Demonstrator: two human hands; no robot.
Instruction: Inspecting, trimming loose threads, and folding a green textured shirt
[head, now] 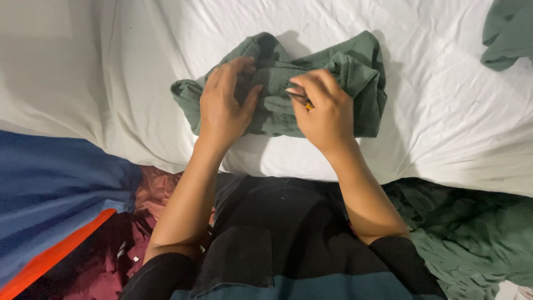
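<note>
Green cloth, that's the centre of it all: a bunched green garment (338,72) lies on a white sheet (444,111), rumpled into thick folds, with one end trailing off to the left and the bulk heaped to the right. Both hands are on it. The left hand (225,103) presses down on the left part of the bundle, fingers spread and curled into the fabric, thumb angled toward the middle; its grip is loose and wide, resting on the cloth more than clamping it. The right hand (325,108) sits just beside it on the middle of the bundle, fingers folded in tight, the grip narrow and pinched on a small thin tool (304,101) with a yellowish tip that pokes out between thumb and fingers, right against the fabric. What kind of tool it is cannot be told at this size.

Both forearms are bare, running back toward dark sleeves at the bottom of the view. Below the hands, a black piece of fabric (277,233) covers the person's lap. To the right of that, a heap of more green cloth (472,239) spills along the sheet's edge. Another green piece (508,33) peeks in at the upper right corner, well apart from the hands. On the left lies blue fabric with an orange stripe (50,189), and beside it something dark red and glossy (155,189).
</note>
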